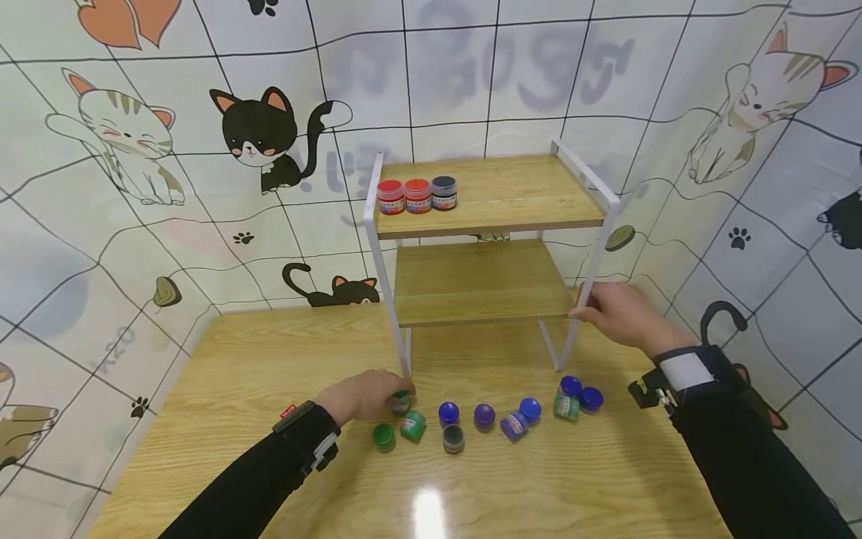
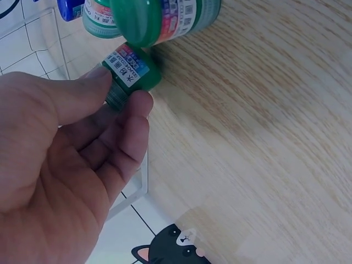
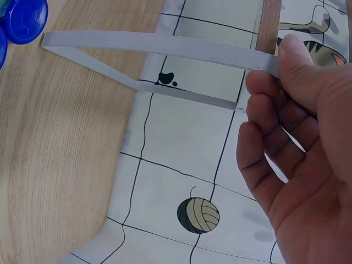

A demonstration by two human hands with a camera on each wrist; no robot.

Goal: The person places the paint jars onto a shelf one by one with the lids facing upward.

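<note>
From afar I see the left hand (image 1: 364, 395) pinch a green jar (image 2: 133, 67) near the rack (image 1: 481, 281) while the right hand (image 1: 622, 316) pinches its white side frame (image 1: 598, 254).

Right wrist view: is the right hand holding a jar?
No, the right hand pinches the white shelf frame.

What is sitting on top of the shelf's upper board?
On the upper board, toward its left end, stand a red jar, another red jar and a dark-lidded jar, side by side. The board beneath them is covered from view.
</note>
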